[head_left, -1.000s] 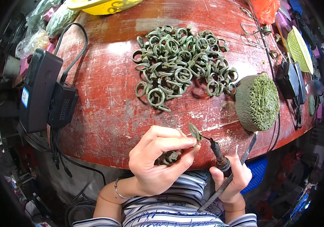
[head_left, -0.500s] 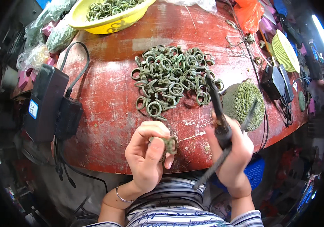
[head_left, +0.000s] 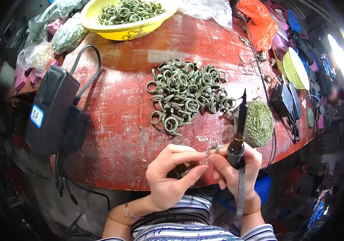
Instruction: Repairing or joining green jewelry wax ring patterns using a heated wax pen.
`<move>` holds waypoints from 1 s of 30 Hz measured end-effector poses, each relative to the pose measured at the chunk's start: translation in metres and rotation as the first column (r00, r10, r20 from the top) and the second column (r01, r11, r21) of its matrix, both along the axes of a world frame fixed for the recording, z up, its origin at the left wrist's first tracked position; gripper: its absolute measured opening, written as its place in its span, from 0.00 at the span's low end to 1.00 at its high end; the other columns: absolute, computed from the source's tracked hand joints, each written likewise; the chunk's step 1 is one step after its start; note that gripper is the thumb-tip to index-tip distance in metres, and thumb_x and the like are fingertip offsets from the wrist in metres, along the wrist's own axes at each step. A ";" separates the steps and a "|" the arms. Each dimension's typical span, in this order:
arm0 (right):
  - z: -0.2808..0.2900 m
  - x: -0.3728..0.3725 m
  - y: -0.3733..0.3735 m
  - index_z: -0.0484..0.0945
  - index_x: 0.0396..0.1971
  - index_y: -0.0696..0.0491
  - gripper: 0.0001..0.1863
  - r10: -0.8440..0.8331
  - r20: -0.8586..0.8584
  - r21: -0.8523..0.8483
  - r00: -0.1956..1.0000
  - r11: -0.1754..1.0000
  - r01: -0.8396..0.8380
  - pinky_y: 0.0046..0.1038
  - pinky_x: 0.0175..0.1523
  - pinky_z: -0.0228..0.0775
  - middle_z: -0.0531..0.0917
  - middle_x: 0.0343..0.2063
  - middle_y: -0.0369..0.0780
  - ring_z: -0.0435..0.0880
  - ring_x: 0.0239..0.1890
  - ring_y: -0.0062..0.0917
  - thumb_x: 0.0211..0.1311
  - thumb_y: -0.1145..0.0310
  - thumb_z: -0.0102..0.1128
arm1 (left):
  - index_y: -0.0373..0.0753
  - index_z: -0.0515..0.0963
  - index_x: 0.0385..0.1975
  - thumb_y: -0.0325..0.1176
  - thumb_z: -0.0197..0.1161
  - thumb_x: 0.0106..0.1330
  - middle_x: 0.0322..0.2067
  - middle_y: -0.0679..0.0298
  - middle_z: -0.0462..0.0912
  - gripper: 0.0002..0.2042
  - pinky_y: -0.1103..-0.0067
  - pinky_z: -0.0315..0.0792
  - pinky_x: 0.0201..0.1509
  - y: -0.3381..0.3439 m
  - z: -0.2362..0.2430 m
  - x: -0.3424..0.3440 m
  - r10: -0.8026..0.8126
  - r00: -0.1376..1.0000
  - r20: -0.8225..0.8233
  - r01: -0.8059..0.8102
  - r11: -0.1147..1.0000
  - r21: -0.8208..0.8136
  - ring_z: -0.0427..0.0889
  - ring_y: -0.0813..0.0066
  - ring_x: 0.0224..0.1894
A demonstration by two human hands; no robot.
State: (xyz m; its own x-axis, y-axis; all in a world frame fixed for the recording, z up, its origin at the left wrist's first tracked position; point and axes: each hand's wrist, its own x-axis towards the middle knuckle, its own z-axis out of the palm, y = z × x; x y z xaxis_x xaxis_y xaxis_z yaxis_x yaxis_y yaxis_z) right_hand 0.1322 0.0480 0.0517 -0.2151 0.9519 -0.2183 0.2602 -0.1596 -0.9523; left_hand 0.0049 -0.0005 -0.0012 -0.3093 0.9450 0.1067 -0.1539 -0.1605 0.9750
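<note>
My left hand (head_left: 171, 176) pinches a small green ring (head_left: 213, 150) between thumb and forefinger, with more green rings (head_left: 182, 172) cupped in its palm. My right hand (head_left: 236, 170) grips a black pen-shaped tool (head_left: 239, 132) upright, its tip pointing away from me, and its fingertips touch the same ring. Both hands hover over the near edge of the red round table (head_left: 119, 116). A pile of green rings (head_left: 186, 94) lies on the table beyond the hands.
A yellow bowl (head_left: 119, 26) of green rings stands at the far edge. A green domed pad (head_left: 258, 122) sits right of the pile. A black power box (head_left: 49, 108) with cables lies at the left. Plastic bags, an orange bag (head_left: 260, 22) and a woven yellow disc (head_left: 294, 68) crowd the rim.
The view has tilted up, showing the yellow bowl. My right hand has drawn in to meet the left, and the tool now stands upright beside the pinched ring.
</note>
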 end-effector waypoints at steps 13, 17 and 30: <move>-0.005 0.015 -0.003 0.75 0.25 0.58 0.06 -0.016 -0.111 -0.228 0.994 0.974 -0.009 0.14 0.12 0.55 0.74 0.10 0.34 0.68 0.09 0.11 0.54 0.72 0.61 | 0.34 0.79 0.31 0.19 0.67 0.46 0.30 0.58 0.81 0.11 0.81 0.74 0.33 0.001 0.000 0.006 0.022 0.966 -0.259 0.000 0.997 0.083 0.81 0.72 0.31; -0.016 0.021 -0.007 0.76 0.29 0.59 0.06 -0.055 -0.033 -0.139 0.998 0.989 0.050 0.14 0.14 0.58 0.74 0.11 0.33 0.69 0.10 0.11 0.54 0.72 0.61 | 0.33 0.79 0.30 0.20 0.68 0.46 0.29 0.58 0.81 0.10 0.81 0.73 0.33 -0.002 0.002 0.010 0.031 0.988 -0.151 -0.044 0.995 -0.089 0.80 0.72 0.30; -0.045 0.073 -0.050 0.75 0.28 0.57 0.19 0.043 0.565 0.434 0.824 0.834 -0.341 0.22 0.17 0.59 0.77 0.17 0.38 0.72 0.12 0.26 0.49 0.54 0.64 | 0.29 0.73 0.32 0.17 0.63 0.52 0.33 0.55 0.75 0.09 0.88 0.70 0.21 -0.002 -0.001 0.009 -0.009 0.992 -0.130 -0.004 0.995 -0.096 0.77 0.80 0.25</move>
